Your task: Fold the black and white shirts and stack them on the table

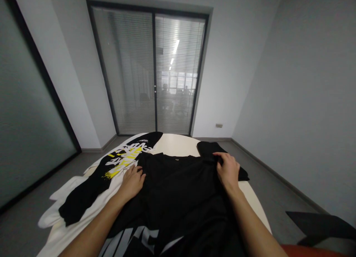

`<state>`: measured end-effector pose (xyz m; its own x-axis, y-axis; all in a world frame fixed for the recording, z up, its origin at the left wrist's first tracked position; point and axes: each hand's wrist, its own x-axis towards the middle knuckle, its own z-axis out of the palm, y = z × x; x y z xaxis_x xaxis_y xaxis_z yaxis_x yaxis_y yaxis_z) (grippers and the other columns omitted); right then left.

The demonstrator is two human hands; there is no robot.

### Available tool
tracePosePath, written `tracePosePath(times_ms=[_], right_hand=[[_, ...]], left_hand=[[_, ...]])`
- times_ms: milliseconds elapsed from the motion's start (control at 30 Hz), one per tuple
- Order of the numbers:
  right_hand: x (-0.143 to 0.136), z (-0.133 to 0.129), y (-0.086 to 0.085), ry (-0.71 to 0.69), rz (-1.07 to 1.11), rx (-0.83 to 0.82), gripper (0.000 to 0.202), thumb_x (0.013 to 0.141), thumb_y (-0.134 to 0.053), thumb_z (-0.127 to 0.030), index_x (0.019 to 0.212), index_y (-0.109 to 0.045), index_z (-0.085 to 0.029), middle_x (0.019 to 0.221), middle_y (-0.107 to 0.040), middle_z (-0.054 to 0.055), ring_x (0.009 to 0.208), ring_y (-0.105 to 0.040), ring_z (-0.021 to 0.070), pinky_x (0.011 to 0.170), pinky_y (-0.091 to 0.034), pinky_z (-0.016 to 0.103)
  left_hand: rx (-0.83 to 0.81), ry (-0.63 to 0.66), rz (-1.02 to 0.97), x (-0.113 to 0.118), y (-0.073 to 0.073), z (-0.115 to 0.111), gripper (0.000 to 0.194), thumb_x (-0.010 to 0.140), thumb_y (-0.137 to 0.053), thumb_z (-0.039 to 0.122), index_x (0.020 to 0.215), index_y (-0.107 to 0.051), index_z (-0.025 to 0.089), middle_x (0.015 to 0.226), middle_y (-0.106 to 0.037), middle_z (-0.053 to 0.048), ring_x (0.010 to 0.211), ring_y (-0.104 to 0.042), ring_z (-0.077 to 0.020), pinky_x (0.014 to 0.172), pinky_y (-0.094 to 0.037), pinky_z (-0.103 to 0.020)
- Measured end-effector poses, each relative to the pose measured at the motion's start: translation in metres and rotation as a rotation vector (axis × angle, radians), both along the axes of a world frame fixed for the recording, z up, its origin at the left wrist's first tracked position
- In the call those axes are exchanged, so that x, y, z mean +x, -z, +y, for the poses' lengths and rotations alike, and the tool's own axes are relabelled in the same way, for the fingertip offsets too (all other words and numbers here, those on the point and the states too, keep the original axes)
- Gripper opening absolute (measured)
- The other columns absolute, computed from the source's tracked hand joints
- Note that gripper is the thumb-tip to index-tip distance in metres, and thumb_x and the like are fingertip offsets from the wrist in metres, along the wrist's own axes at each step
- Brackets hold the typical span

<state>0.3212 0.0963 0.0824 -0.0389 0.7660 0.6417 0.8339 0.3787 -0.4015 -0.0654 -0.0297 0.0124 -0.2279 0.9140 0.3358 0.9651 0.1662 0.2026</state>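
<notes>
White cloth: [69, 186] spread at the left of the frame, its lower part running behind the left forearm.
Printed black garment: [83, 199] on the white cloth, lying slantwise from lower left towards the top middle of the table [174, 144]; white and yellow lettering crosses it.
Left hand: [132, 183] left of centre, palm down on the shirt's left edge near the shoulder, fingers loosely spread and slightly bent; the forearm comes up from the bottom edge. The thumb is hidden.
Black T-shirt: [180, 186] lower centre, laid out on the table between both hands, collar pointing to the top of the frame, long axis running up and down. A grey print sits low on it, cut off by the bottom edge, so the hem is out of view; dark folds are hard to make out.
Right hand: [228, 170] right of centre, fingers bent over the shirt's right shoulder, wrist towards the lower right. Black on black here, so I cannot tell whether it pinches the fabric.
Folded black cloth: [208, 147] just beyond the right hand, partly covered by it.
Dark object: [319, 223] lower right corner, cut off by the frame.
</notes>
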Motion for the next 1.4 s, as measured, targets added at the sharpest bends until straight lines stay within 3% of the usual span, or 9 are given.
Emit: tracePosePath(times_ms=[100, 233, 400, 600, 800, 1033, 1267, 1333, 1400], right_hand=[[0.010, 0.003, 0.004, 0.193, -0.159, -0.233, 0.042, 0.080, -0.047, -0.011, 0.111, -0.070, -0.028, 0.108, -0.071, 0.007, 0.108, -0.056, 0.0267, 0.093, -0.027, 0.045], [0.010, 0.006, 0.004, 0.252, -0.242, -0.470, 0.035, 0.088, -0.046, -0.035, 0.110, -0.072, -0.027, 0.093, -0.074, 0.009, 0.099, -0.063, 0.0276, 0.093, -0.026, 0.047], [-0.001, 0.003, 0.001, 0.301, -0.345, -0.427, 0.054, 0.091, -0.041, -0.060, 0.115, -0.072, -0.022, 0.092, -0.073, 0.016, 0.100, -0.064, 0.0328, 0.092, -0.028, 0.048], [-0.006, 0.004, 0.011, 0.207, -0.476, -0.377, 0.035, 0.091, -0.055, -0.043, 0.118, -0.068, -0.024, 0.096, -0.072, 0.013, 0.103, -0.062, 0.0294, 0.092, -0.029, 0.044], [-0.009, 0.008, 0.001, 0.210, -0.318, -0.302, 0.030, 0.097, -0.045, -0.037, 0.115, -0.063, -0.022, 0.089, -0.071, 0.009, 0.096, -0.064, 0.0240, 0.089, -0.033, 0.038], [-0.025, 0.040, -0.009, 0.109, -0.167, -0.331, 0.038, 0.097, -0.039, -0.034, 0.130, -0.052, -0.019, 0.114, -0.067, 0.014, 0.111, -0.061, 0.0269, 0.093, -0.040, 0.040], [-0.036, 0.064, 0.000, -0.001, -0.372, -0.404, 0.088, 0.088, -0.056, -0.034, 0.157, -0.003, -0.019, 0.158, -0.031, 0.014, 0.148, -0.019, 0.0303, 0.116, -0.015, 0.055], [-0.035, 0.064, 0.005, 0.037, -0.408, -0.447, 0.089, 0.088, -0.057, -0.036, 0.157, -0.003, -0.021, 0.160, -0.027, 0.012, 0.148, -0.016, 0.0332, 0.116, -0.012, 0.059], [-0.033, 0.063, 0.010, 0.112, -0.399, -0.473, 0.076, 0.091, -0.053, -0.039, 0.156, -0.017, -0.022, 0.160, -0.026, 0.011, 0.147, -0.016, 0.0359, 0.115, -0.013, 0.060]], left_hand=[[0.010, 0.031, -0.056, 0.003, -0.004, 0.001, 0.038, 0.091, -0.043, 0.024, 0.111, -0.072, 0.011, 0.128, -0.062, -0.014, 0.117, -0.058, -0.0298, 0.107, -0.041, -0.046], [0.100, 0.114, -0.210, 0.003, -0.014, 0.001, 0.036, 0.094, -0.040, 0.026, 0.105, -0.073, 0.016, 0.115, -0.064, -0.010, 0.106, -0.063, -0.0234, 0.101, -0.047, -0.038], [0.101, 0.048, -0.245, 0.002, -0.018, -0.002, 0.027, 0.085, -0.058, 0.024, 0.108, -0.072, 0.023, 0.130, -0.058, -0.007, 0.119, -0.058, -0.0249, 0.105, -0.045, -0.038], [-0.107, 0.006, -0.215, 0.003, -0.015, -0.005, 0.030, 0.085, -0.058, 0.019, 0.112, -0.071, 0.021, 0.123, -0.066, -0.009, 0.118, -0.061, -0.0259, 0.105, -0.044, -0.038], [0.048, 0.015, -0.176, 0.002, -0.023, 0.002, 0.036, 0.088, -0.050, 0.020, 0.120, -0.067, 0.015, 0.136, -0.054, -0.012, 0.121, -0.059, -0.0269, 0.107, -0.045, -0.038], [0.242, -0.076, -0.222, -0.008, -0.037, 0.030, 0.046, 0.091, -0.047, 0.029, 0.129, -0.058, 0.007, 0.143, -0.041, -0.019, 0.132, -0.049, -0.0298, 0.115, -0.038, -0.039], [0.145, -0.076, -0.114, -0.012, -0.041, 0.044, 0.063, 0.084, -0.059, 0.028, 0.141, -0.046, 0.008, 0.159, -0.019, -0.019, 0.148, -0.022, -0.0358, 0.118, -0.031, -0.045], [0.105, -0.067, -0.038, -0.001, -0.039, 0.036, 0.061, 0.083, -0.060, 0.027, 0.141, -0.048, 0.010, 0.160, -0.018, -0.019, 0.147, -0.023, -0.0367, 0.116, -0.031, -0.047], [0.061, -0.026, 0.018, 0.014, -0.036, 0.027, 0.054, 0.085, -0.058, 0.028, 0.137, -0.054, 0.013, 0.158, -0.026, -0.018, 0.143, -0.032, -0.0353, 0.114, -0.033, -0.045]])
